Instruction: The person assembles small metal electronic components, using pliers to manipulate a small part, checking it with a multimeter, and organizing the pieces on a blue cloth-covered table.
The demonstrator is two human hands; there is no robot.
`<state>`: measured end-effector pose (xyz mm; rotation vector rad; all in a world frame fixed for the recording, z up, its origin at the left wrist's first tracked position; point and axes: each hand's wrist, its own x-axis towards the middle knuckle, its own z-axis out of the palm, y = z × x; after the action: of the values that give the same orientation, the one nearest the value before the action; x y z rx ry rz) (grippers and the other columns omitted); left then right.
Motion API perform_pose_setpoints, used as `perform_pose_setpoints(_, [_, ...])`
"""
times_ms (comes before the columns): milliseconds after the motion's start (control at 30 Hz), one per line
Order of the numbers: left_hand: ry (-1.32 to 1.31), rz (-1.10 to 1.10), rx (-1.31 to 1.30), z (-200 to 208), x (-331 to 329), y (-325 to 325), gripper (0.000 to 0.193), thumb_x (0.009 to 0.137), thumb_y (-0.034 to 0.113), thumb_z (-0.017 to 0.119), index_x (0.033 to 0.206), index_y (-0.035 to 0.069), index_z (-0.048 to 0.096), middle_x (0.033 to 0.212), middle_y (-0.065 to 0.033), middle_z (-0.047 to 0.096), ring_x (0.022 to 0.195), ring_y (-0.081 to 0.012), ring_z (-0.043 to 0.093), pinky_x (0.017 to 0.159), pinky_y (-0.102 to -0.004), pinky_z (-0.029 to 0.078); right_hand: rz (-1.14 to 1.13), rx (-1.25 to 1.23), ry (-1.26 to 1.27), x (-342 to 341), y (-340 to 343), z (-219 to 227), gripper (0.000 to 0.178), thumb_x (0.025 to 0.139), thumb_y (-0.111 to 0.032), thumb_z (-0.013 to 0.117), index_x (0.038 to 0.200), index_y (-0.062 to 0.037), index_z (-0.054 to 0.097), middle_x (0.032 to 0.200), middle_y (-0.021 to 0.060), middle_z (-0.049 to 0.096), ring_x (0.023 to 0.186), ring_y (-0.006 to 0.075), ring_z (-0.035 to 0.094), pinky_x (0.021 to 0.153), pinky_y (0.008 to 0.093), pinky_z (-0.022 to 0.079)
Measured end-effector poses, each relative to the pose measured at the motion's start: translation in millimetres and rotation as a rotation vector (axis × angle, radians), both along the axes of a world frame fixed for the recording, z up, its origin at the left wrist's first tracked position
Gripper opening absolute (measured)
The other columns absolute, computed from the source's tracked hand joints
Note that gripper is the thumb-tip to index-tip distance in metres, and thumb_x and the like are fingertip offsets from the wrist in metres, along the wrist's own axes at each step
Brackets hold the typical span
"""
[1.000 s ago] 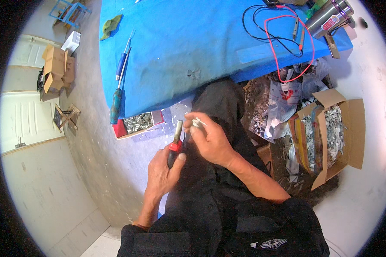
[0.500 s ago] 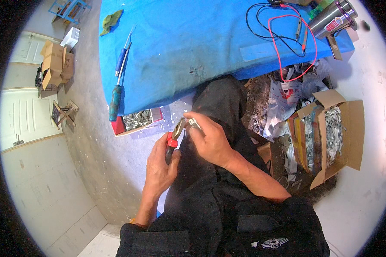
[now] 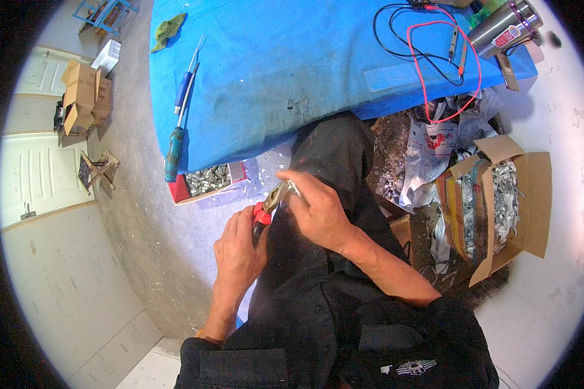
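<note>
My left hand [image 3: 237, 249] is closed around the red-and-black handles of a pair of pliers [image 3: 276, 196], whose metal jaws point up and to the right. Pinched in the fingers of my right hand [image 3: 319, 212] is a small silvery metal piece [image 3: 293, 188], mostly hidden by the fingers. The jaws meet or overlap the piece; whether they grip it I cannot tell. Both hands are above my dark-clothed lap. Beyond my left hand, a red-and-white box [image 3: 237, 174] holds many small metal pieces.
A blue-covered table [image 3: 259, 78] carries screwdrivers [image 3: 175, 152], a green cloth [image 3: 169, 32], red and black test leads [image 3: 422, 52] and a steel flask [image 3: 505, 29]. At right, an open carton [image 3: 537, 201] contains metal scraps, beside plastic bags [image 3: 428, 149]. Another carton [image 3: 81, 94] sits at far left.
The pliers' jaws have tilted further right, up against the small metal piece. My left hand has shifted slightly left and down; my right hand has barely moved.
</note>
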<state>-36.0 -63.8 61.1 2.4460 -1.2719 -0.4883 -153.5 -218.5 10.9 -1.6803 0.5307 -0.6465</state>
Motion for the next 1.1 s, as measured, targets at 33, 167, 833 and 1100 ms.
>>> perform_pose_setpoints(33, [-0.020, -0.008, 0.014, -1.3, 0.7, 1.2, 0.041, 0.091, 0.008, 0.073, 0.129, 0.005, 0.059, 0.113, -0.0171, 0.069, 0.102, -0.0396, 0.069, 0.081, -0.0482, 0.055, 0.001, 0.001, -0.011, -0.3, -0.1, -0.6, 0.040, 0.095, 0.002, 0.060, 0.135, 0.0000, 0.058, 0.111, 0.0233, 0.066, 0.100, 0.0419, 0.067, 0.087, 0.0448, 0.054])
perform_pose_setpoints(167, [-0.098, -0.037, 0.005, -0.8, 1.2, 2.7, 0.042, 0.089, 0.007, 0.073, 0.129, 0.006, 0.058, 0.112, -0.0154, 0.068, 0.101, -0.0377, 0.069, 0.078, -0.0483, 0.056, 0.052, 0.090, -0.069, -3.3, -0.8, 0.1, 0.036, 0.100, -0.004, 0.059, 0.136, 0.0012, 0.058, 0.110, 0.0191, 0.067, 0.097, 0.0341, 0.068, 0.086, 0.0402, 0.054])
perform_pose_setpoints(833, [1.097, 0.312, -0.102, -5.9, 1.6, 16.9, 0.035, 0.103, 0.027, 0.067, 0.125, 0.001, 0.063, 0.088, -0.0058, 0.071, 0.075, -0.0116, 0.067, 0.068, -0.0290, 0.053, 0.149, 0.617, -0.233, -6.8, 1.2, -11.4, 0.040, 0.112, -0.020, 0.046, 0.144, 0.0026, 0.051, 0.127, 0.0132, 0.063, 0.113, 0.0178, 0.063, 0.099, 0.0357, 0.055])
perform_pose_setpoints(1100, [0.226, 0.075, -0.062, 4.7, 13.0, 14.9, 0.050, 0.094, 0.011, 0.070, 0.141, 0.000, 0.054, 0.124, -0.0252, 0.066, 0.111, -0.0437, 0.066, 0.094, -0.0486, 0.053, 0.102, 0.517, -0.161, -2.2, 7.8, -14.6, 0.037, 0.100, -0.015, 0.071, 0.130, 0.0000, 0.053, 0.118, 0.0128, 0.069, 0.098, 0.0149, 0.065, 0.087, 0.0319, 0.057])
